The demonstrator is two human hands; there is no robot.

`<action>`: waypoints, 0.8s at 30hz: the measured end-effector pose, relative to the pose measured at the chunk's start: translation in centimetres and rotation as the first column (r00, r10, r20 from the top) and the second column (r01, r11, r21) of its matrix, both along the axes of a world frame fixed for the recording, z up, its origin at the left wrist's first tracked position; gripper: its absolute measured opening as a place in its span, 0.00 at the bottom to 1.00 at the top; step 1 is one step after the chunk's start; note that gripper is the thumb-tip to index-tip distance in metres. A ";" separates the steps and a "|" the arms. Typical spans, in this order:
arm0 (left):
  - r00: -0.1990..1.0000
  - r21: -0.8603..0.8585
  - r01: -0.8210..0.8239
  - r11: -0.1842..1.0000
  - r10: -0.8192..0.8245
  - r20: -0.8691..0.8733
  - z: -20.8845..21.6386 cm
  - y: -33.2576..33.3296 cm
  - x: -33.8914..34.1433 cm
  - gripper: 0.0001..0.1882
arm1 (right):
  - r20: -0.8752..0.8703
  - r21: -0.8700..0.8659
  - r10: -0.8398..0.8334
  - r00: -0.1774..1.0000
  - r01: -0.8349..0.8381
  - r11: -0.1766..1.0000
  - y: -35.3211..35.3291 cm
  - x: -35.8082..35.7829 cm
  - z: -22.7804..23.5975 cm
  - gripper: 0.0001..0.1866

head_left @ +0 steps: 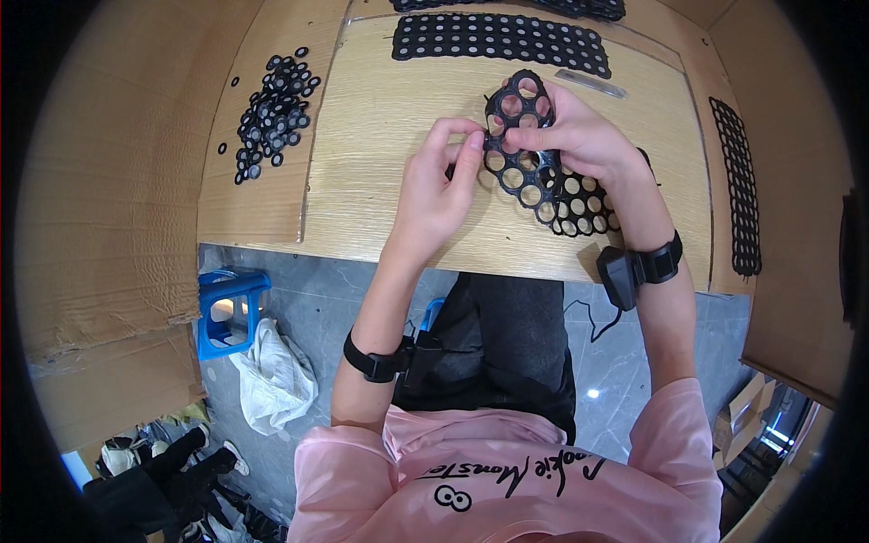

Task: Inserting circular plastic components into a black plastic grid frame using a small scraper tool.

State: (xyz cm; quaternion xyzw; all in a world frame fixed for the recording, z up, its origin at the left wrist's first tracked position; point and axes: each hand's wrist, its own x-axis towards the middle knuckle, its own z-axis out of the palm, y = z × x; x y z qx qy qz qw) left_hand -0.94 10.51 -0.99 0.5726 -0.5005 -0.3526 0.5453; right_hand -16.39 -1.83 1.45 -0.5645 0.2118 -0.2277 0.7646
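Holey black strip: the star of my feed, a bendy sheet (522,175) of joined rings, up over the table's near right half, its upper end curling around. The holes I can make out look see-through.
Right hand: (579,131) gripping it, thumb across the front, so part of it is blocked for me.
Left hand: (439,172) thumb and index meet right at the sheet's left edge; can't tell from here if they're pinching it.
More mesh: another ringed section (584,206) sits below the right hand; no clue whether it's the same piece.
Little discs: loose pile (272,113) on cardboard, off left.
Far side: a disc-filled panel (498,40), plus a clear flat strip (590,84) nearer the hands.
Right edge: one more black panel (738,185).
Surface: pale wood-grain table (380,195).
Room: grey tiled floor (615,371), blue stool (210,312), white sack (274,385).
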 end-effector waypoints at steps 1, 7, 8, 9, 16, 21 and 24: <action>1.000 0.000 0.000 1.000 0.000 0.000 0.1 0.0 0.0 0.07 | -0.010 -0.012 0.014 1.000 -0.014 1.000 0.0 0.0 -0.1 0.23; 1.000 0.000 -0.020 1.000 0.020 0.012 -0.1 0.0 -0.2 0.08 | -0.093 -0.038 0.119 0.988 -0.123 0.992 -0.2 0.2 0.1 0.24; 1.000 0.012 -0.012 1.000 0.012 0.006 -0.1 -0.1 -0.1 0.08 | -0.094 -0.038 0.118 0.989 -0.122 0.992 -0.2 0.1 0.1 0.24; 1.000 0.024 -0.005 1.000 0.005 0.001 -0.2 -0.1 -0.1 0.08 | -0.100 -0.063 0.103 0.990 -0.109 0.992 -0.2 0.1 0.0 0.23; 0.999 0.030 0.010 1.000 -0.009 -0.037 0.1 0.1 0.0 0.09 | -0.078 -0.137 0.087 0.993 -0.097 0.986 0.0 0.0 0.1 0.22; 0.997 0.071 0.040 0.997 -0.036 -0.063 0.7 0.5 0.1 0.07 | -0.057 -0.156 0.095 0.994 -0.103 0.982 0.2 -0.1 0.7 0.22; 0.996 0.054 0.032 0.998 -0.027 -0.090 0.5 0.4 0.1 0.07 | -0.061 -0.151 0.088 0.994 -0.096 0.984 0.4 -0.1 0.9 0.21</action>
